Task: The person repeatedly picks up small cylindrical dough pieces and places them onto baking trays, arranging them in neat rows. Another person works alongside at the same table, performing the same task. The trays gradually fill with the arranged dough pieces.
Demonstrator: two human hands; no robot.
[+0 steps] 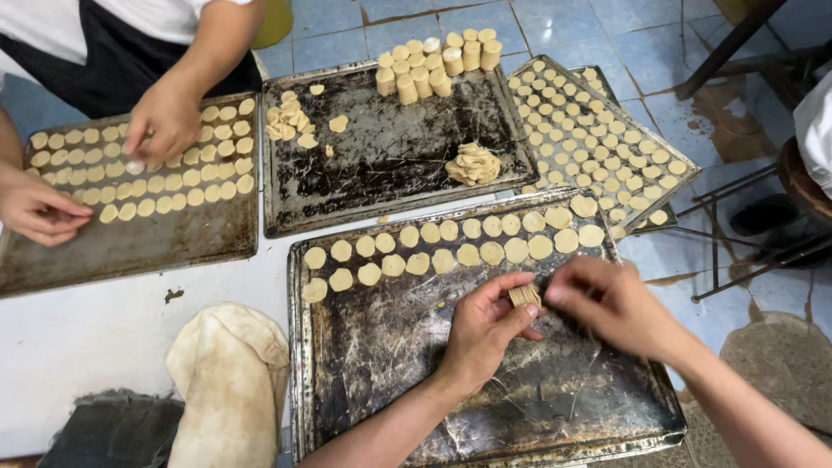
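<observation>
My left hand (485, 329) grips a small stack of round dough discs (523, 295) over a dark, worn baking tray (390, 373). The fingertips of my right hand (611, 305) pinch at the top of that stack. Two rows of flat pale dough discs (468, 243) lie along the tray's far edge. The near part of the tray is bare metal.
A middle tray (381, 165) holds tall stacks of discs (433, 65) and a scrap clump (473, 164). A filled tray (598, 139) sits at right. Across the white table, another person's hands (165, 117) lay discs on a left tray (130, 243). A cloth (230, 373) lies near me.
</observation>
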